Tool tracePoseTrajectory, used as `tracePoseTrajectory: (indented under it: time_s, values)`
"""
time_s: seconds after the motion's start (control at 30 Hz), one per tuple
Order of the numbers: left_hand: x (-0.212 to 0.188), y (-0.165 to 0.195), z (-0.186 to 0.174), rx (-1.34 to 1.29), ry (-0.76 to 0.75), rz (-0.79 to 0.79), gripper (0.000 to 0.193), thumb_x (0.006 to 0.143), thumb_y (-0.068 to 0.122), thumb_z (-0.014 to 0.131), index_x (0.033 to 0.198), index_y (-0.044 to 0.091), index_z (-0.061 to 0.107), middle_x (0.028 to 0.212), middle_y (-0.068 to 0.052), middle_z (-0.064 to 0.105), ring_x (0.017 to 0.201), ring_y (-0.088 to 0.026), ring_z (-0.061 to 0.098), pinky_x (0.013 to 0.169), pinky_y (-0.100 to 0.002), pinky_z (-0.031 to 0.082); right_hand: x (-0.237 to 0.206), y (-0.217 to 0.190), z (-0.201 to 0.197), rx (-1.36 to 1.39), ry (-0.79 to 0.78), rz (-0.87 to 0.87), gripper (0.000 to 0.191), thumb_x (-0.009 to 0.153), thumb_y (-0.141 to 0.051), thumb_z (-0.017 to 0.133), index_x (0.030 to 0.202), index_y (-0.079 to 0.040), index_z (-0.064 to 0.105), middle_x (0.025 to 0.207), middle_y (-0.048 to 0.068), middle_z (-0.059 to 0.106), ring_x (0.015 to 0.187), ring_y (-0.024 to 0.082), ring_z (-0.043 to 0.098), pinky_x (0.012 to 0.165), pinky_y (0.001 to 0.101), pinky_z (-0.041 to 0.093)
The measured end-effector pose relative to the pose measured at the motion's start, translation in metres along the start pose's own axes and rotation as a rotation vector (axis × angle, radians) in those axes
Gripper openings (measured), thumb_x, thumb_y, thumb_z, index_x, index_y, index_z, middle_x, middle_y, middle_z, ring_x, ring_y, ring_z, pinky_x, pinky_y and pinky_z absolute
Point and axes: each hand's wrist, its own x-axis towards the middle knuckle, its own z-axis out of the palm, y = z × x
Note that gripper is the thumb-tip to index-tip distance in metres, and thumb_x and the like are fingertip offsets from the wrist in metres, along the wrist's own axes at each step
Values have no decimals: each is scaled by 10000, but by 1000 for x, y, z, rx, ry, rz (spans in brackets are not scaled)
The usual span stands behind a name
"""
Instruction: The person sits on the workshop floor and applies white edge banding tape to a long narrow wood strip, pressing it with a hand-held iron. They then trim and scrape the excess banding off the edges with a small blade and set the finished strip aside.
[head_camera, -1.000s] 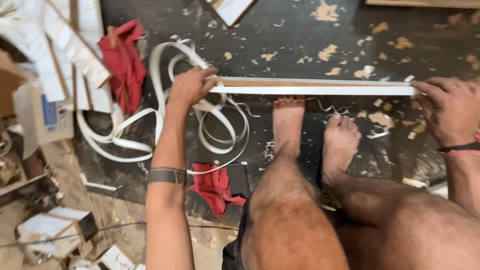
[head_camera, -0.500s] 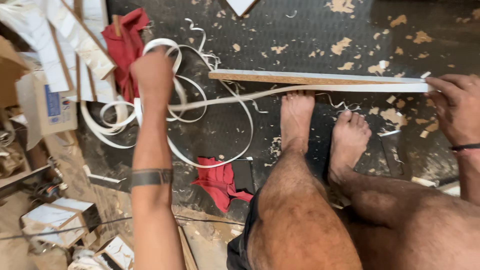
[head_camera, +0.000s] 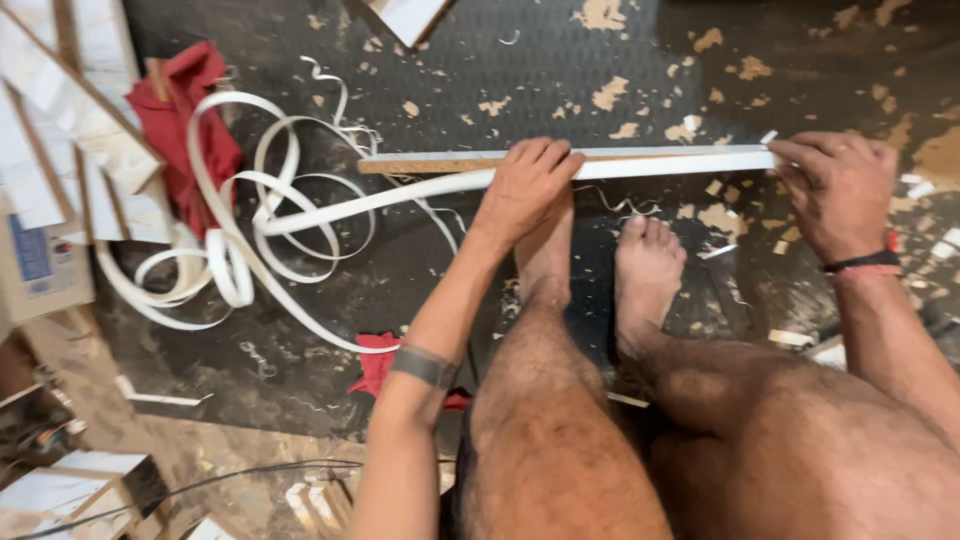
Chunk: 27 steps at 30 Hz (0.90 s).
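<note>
While the left hand presses white banding tape onto the wooden strip, the right hand seemingly grips its end.

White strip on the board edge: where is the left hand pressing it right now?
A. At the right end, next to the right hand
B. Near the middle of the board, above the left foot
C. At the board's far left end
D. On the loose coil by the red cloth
B: the left hand presses the white strip onto the board near its middle, just above the left foot, while the right hand holds the right end.
</note>
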Motion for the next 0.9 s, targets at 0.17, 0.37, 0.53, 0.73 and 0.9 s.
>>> tracePoseTrajectory:
  time_s: [0.17, 0.37, 0.53, 0.73, 0.9]
  values:
    - [-35, -65, -52, -520, -249, -338, 396, 823, 375, 825, 1119, 121, 762, 1002, -88, 770, 956, -278, 725, 808, -387, 543, -5, 13, 27, 214, 30, -1, 148, 1106, -34, 733, 1242, -86, 707, 1209, 84, 677, 1152, 248, 610, 1000, 359, 475]
    - [-95, -152, -135, -649, -168, -611, 408, 823, 401, 869, 1114, 126, 795, 1098, -44, 789, 1032, -167, 739, 931, -320, 548, -5, 19, 54, 499, 74, -8, 221, 1065, 86, 633, 1281, 35, 643, 1216, 228, 616, 1040, 318, 652, 862, 377, 586]
    - [-116, -170, -162, -675, -178, -745, 408, 783, 329, 872, 1121, 117, 790, 1091, -45, 767, 1005, -149, 693, 884, -312, 521, -7, 31, 62, 491, 68, -78, 229, 1086, 71, 620, 1313, 40, 618, 1210, 228, 621, 1005, 323, 662, 865, 378, 591]
    - [-110, -173, -166, -410, -167, -697, 322, 776, 346, 896, 1054, 195, 834, 939, -23, 728, 929, -207, 640, 850, -372, 487, -11, 33, 66, 492, -10, -5, 181, 1157, 54, 609, 1334, 18, 616, 1165, 182, 619, 993, 261, 639, 882, 316, 575]
    - [-114, -172, -153, -111, -154, -625, 304, 779, 374, 889, 1048, 240, 839, 913, -36, 695, 964, -279, 586, 888, -457, 424, -5, 22, 58, 534, 31, -39, 170, 1117, 94, 613, 1284, 63, 617, 1160, 220, 629, 996, 301, 650, 877, 346, 564]
